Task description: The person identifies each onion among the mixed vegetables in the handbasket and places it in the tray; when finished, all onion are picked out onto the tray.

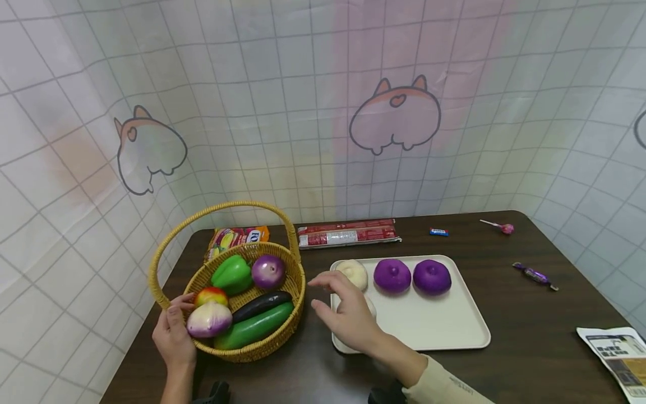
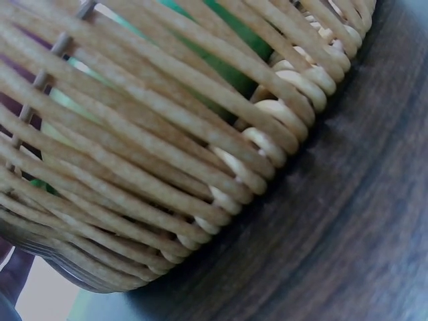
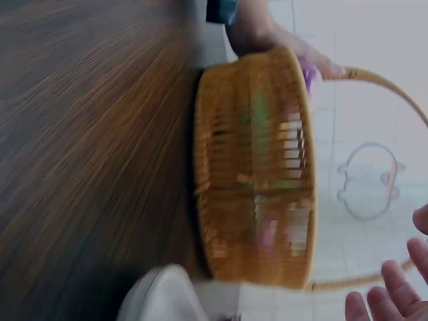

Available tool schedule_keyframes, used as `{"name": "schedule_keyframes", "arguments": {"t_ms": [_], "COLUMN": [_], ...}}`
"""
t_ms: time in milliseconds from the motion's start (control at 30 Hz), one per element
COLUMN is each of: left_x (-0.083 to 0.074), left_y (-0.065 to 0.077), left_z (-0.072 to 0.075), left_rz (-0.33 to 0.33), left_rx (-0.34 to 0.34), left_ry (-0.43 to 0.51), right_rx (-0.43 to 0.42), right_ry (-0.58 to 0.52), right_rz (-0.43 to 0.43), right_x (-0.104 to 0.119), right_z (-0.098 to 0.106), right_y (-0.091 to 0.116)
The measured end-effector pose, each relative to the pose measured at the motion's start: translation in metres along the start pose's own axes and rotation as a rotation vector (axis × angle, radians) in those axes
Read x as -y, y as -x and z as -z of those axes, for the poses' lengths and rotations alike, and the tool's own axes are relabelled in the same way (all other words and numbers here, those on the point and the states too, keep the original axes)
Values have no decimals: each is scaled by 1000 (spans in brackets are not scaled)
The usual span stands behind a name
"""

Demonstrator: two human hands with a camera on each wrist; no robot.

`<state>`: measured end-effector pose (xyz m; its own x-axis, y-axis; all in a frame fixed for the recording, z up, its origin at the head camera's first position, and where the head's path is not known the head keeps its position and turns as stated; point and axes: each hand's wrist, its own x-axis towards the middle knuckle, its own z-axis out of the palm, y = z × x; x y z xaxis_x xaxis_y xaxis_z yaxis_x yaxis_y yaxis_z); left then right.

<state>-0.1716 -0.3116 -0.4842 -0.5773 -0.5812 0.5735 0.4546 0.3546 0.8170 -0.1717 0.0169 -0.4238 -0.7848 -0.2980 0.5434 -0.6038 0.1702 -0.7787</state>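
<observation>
Basket rim (image 1: 247,351) apart from tray (image 1: 429,322)

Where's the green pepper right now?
In the head view's left half, the green pepper sits inside the basket, left of the round purple vegetable.

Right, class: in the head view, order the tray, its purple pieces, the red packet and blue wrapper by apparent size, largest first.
Tray
Red packet
Left purple piece and right purple piece: too alike to rank
Blue wrapper
</observation>
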Motion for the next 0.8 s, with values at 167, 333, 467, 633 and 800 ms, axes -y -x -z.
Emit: {"name": "schedule_keyframes", "arguments": {"t_ms": [167,333,467,633,800], "left_x": [-1,0,1,2,2], "left_y": [0,1,1,1,1], "left_z": [-1,0,0,-1,-1], "left_rz": [0,19,26,9,3], "left_rx": [3,3,3,8,-2], "left_ry": [0,-8,-11,-6,-9], "right_rx": [117,186,223,273,311], "right_ry": [-41,-62,-57,40,51], "right_rz": [-101,-105,-88,-104,-143], "right_x": [10,11,10,10,6], "right_z": [-22,-45,-63,-77,-86], "right_y": [-11,-18,-23,-32,-40]}}
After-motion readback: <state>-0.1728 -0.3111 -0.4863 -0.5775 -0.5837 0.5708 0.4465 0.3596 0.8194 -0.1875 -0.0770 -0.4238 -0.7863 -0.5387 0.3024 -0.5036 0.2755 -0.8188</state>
